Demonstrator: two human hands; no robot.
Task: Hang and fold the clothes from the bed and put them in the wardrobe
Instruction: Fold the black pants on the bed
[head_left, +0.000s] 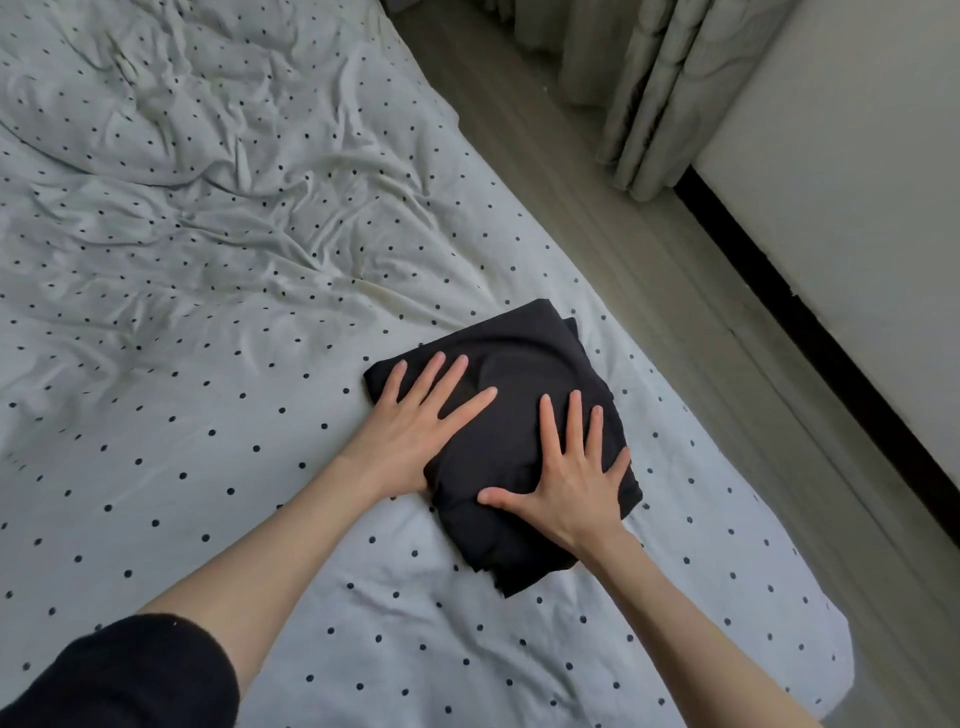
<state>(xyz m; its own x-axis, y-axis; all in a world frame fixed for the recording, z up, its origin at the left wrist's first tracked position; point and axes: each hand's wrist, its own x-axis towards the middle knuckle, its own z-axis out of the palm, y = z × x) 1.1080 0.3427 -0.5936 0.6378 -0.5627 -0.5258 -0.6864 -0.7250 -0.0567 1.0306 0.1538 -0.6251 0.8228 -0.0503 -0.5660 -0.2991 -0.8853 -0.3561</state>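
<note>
A black garment (524, 358), folded into a compact square, lies on the bed (208, 312) near its right edge. My left hand (421, 415) presses flat on the garment's left part with straight, spread fingers. My right hand (571, 478) lies flat on its right part, fingers spread and thumb pointing left. Both palms are down on the fabric. The bed has a white cover with small dark dots, crumpled toward the upper left.
A strip of grey-brown floor (649, 260) runs along the bed's right side. Pale curtains (660, 88) hang at the top right. A white wall (857, 208) with a dark skirting board stands to the right.
</note>
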